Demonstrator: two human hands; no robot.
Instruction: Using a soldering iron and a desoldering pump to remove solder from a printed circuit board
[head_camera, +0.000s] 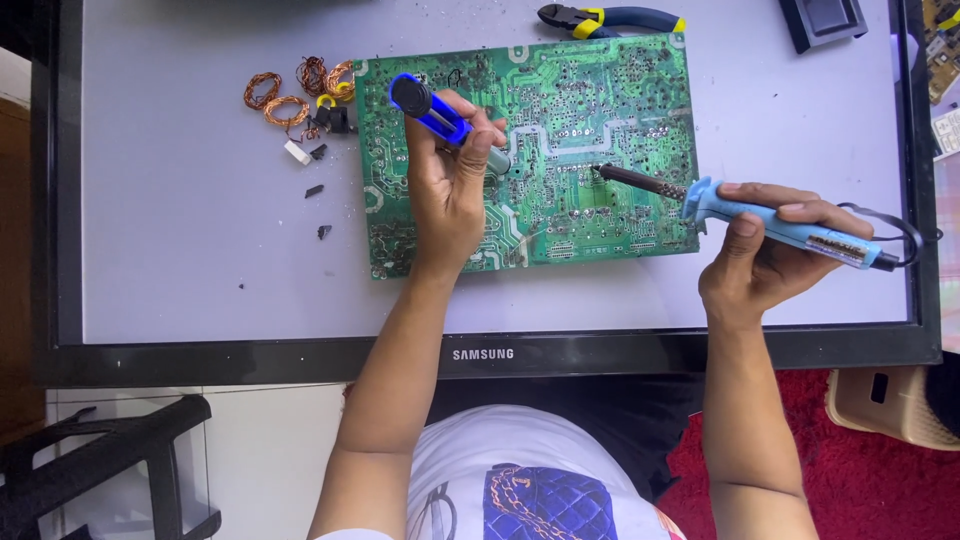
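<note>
Left hand (447, 190) gripped blue desoldering pump (440, 118); right hand (765, 250) held soldering iron (700, 200), tip on green circuit board (560, 120) mid-tabletop. Best: pump nozzle close beside heated joint.

A person's left hand (447, 190) covers part of the green circuit board (590, 110) and hides the nozzle of the blue desoldering pump (432, 112). At twelve o'clock, the top edge crops the blue-and-yellow cutters (610, 18) and a black stand (822, 20). At nine o'clock from the board, the dark fragments (318, 190) beside the copper coils (285, 100) are too small to identify.
</note>
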